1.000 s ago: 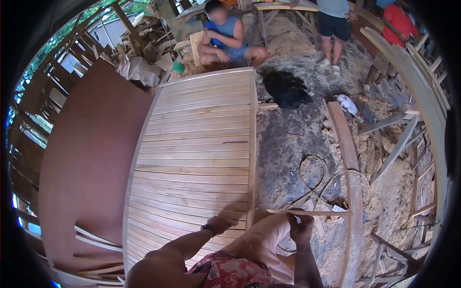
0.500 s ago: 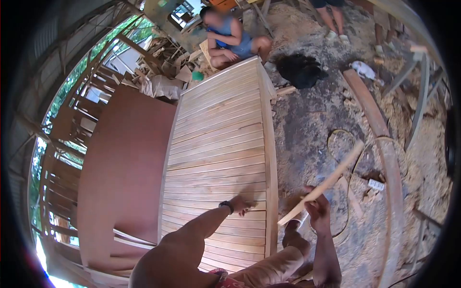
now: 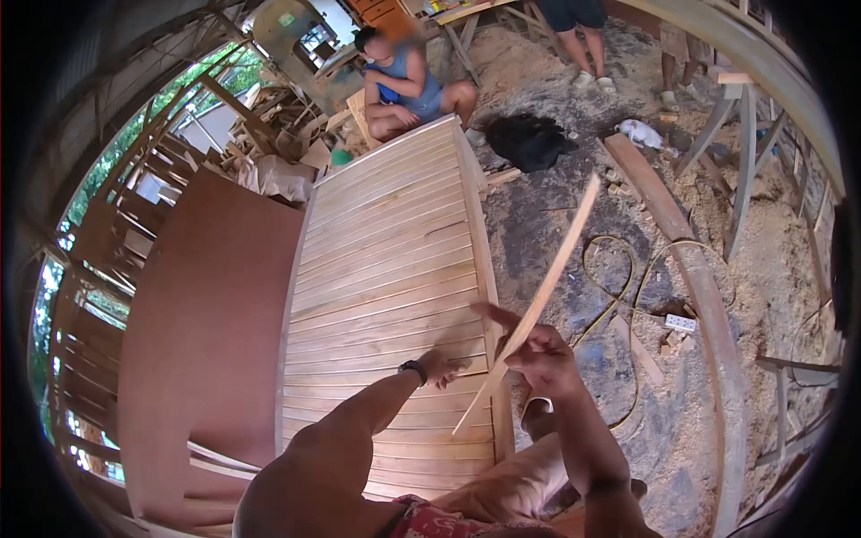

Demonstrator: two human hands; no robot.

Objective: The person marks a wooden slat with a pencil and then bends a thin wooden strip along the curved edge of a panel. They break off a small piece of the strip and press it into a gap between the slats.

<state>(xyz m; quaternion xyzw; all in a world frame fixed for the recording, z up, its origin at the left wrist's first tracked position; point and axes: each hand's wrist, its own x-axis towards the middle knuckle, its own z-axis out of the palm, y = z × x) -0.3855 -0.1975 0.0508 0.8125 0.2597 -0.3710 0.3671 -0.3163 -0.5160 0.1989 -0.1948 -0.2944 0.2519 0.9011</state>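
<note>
A long slatted wooden panel [image 3: 386,260] with a raised frame edge lies in front of me. My left hand [image 3: 439,368], wearing a dark wristband, rests at its slats near the right edge, fingers partly stretched out and nothing visible in them. Over the panel's right edge, my right hand [image 3: 545,360] grips a thin, pale wooden strip [image 3: 560,247] between thumb and fingers. Its index finger extends leftward over the panel frame. The strip slants, with its lower end above the slats and its upper end over the floor.
A large brown sheet [image 3: 206,314] stands left of the panel. At the far end a person [image 3: 404,85] crouches. A long timber beam [image 3: 682,242], a yellow cord [image 3: 632,350], a white power strip [image 3: 681,323] and a black heap [image 3: 529,141] lie on the sawdust-strewn floor. Other people's legs show behind.
My right hand has moved up and left to the panel's edge, carrying the wooden strip, now steeper. Its index finger now points over the frame. My left hand stays on the slats.
</note>
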